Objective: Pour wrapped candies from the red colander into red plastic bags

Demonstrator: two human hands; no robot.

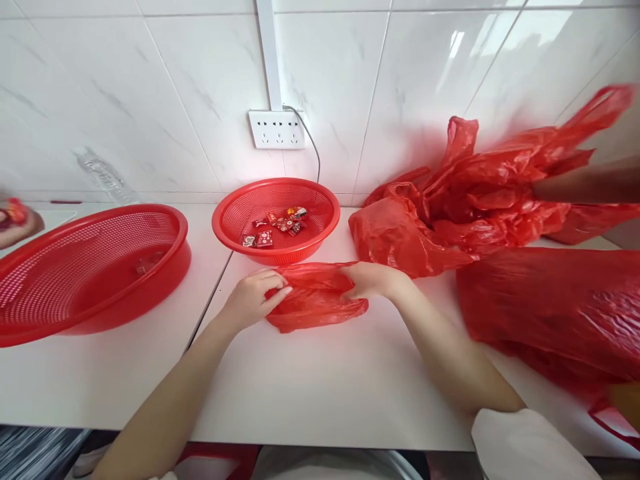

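Observation:
A small red plastic bag (313, 313) lies on the white table in front of me, its mouth spread apart. My left hand (255, 297) pinches the bag's left edge between thumb and fingers. At the opposite edge, my right hand (369, 280) has its fingers curled over the rim, with the fingertips partly hidden by the film. Just behind the bag stands a round red plastic basket (225, 223), holding several small wrapped candies (290, 223).
A larger red basket (175, 267) stands to the left, near another person's hand (23, 227). Large red plastic bags (400, 230) crowd the right, where someone's arm (590, 181) reaches into one. A clear bottle (107, 177) lies by the wall; a socket panel (277, 130) is above the table.

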